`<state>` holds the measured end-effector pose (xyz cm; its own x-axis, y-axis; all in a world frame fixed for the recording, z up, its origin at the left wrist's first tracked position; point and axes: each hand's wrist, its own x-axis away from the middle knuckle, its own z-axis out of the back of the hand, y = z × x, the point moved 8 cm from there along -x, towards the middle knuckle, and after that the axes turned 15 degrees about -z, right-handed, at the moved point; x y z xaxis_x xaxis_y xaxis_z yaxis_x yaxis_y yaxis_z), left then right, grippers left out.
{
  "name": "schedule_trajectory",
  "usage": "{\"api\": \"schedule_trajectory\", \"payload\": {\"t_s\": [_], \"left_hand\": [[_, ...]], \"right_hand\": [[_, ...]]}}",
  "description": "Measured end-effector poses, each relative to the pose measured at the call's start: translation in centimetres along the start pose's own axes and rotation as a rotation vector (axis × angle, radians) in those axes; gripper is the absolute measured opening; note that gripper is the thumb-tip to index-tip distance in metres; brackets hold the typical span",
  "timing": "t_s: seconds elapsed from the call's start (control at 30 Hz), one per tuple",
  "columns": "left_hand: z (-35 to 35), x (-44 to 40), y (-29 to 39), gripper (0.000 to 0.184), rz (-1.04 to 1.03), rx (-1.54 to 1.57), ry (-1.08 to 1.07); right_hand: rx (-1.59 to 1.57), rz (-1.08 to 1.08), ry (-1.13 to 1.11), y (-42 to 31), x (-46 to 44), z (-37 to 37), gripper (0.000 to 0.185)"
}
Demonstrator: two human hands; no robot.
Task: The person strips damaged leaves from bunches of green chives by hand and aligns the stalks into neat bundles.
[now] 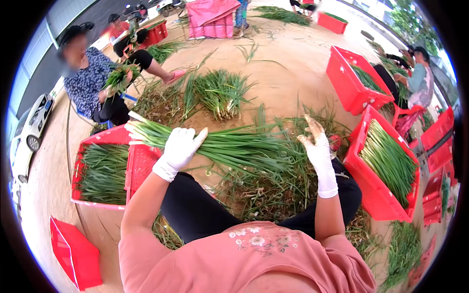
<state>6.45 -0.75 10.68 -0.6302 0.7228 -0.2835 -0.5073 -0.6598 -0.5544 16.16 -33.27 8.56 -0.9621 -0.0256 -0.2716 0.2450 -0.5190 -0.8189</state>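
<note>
My left hand (181, 147), in a white glove, is closed round a bundle of garlic chives (244, 144). The pale stem ends point to the upper left, and the long green leaves stretch right across my lap. On the other side, my gloved right hand (315, 139) is raised with its fingers apart, holding nothing. Its fingertips look soiled, and it is a little beyond the leaf tips. Beneath the bundle, a heap of loose leaves and trimmings (273, 190) covers the ground between my legs.
Red crates of chives stand at my left (100, 204) and right (386, 217). Ahead lies a loose pile of chives (222, 93). A seated co-worker (93, 83) holds a bunch at the left. Another red crate (73, 254) is at the lower left; more people sit farther off.
</note>
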Motion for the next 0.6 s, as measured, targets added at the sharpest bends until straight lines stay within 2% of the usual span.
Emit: {"api": "schedule_trajectory", "payload": {"t_s": [0.03,0.07,0.13,0.17,0.2,0.23,0.3,0.33,0.37,0.4,0.43,0.5,0.53,0.57,0.6], "left_hand": [[0.4,-0.1,0.0,0.05,-0.014,0.011,0.023],[0.6,-0.2,0.1,0.05,-0.032,0.038,0.004],[1.1,0.3,-0.2,0.05,-0.03,0.077,0.006],[1.4,0.8,-0.5,0.051,-0.015,0.088,0.023],[2.3,1.6,-1.1,0.051,0.047,0.056,0.066],[3.2,2.8,-1.6,0.052,0.105,0.023,0.109],[4.5,6.0,-3.1,0.054,0.259,-0.064,0.144],[5.4,8.1,-4.1,0.058,0.385,-0.053,0.194],[7.0,10.2,-5.2,0.06,0.496,0.002,0.334],[8.0,12.8,-6.4,0.058,0.636,0.002,0.432],[8.8,15.6,-7.8,0.055,0.77,0.003,0.533],[9.8,23.1,-9.9,0.041,0.934,0.007,1.098],[10.1,26.5,-11.1,0.034,1.076,0.05,1.19],[10.6,30.1,-11.9,0.027,1.217,0.097,1.281],[11.6,33.1,-12.6,0.025,1.268,0.059,1.346]], "right_hand": [[-0.054,0.007,-0.109,-1.9,0.3,-1.7,0.066],[0.009,0.035,-0.117,-3.2,0.5,-3.0,0.05],[0.348,0.737,-0.038,-4.5,1.8,-6.1,0.029],[0.317,0.453,-0.151,-3.3,0.8,-7.2,0.012],[0.448,0.462,-0.217,-1.7,0.6,-9.1,0.012],[0.357,0.284,-0.215,0.1,0.5,-9.2,0.012],[0.431,0.211,-0.325,12.6,-0.3,-12.8,0.017],[0.692,0.241,-0.384,13.3,0.8,-13.0,0.02],[0.506,-0.038,-0.511,14.8,2.0,-12.7,0.021],[0.491,-0.119,-0.567,16.9,3.5,-13.1,0.022],[0.533,-0.049,-0.568,18.1,5.0,-13.6,0.022],[0.52,-0.072,-0.566,20.7,7.6,-14.0,0.025],[0.546,-0.179,-0.623,21.8,9.1,-14.4,0.023],[0.556,-0.187,-0.64,24.3,10.2,-14.9,0.024],[0.585,-0.222,-0.679,24.9,11.3,-15.0,0.024]]}}
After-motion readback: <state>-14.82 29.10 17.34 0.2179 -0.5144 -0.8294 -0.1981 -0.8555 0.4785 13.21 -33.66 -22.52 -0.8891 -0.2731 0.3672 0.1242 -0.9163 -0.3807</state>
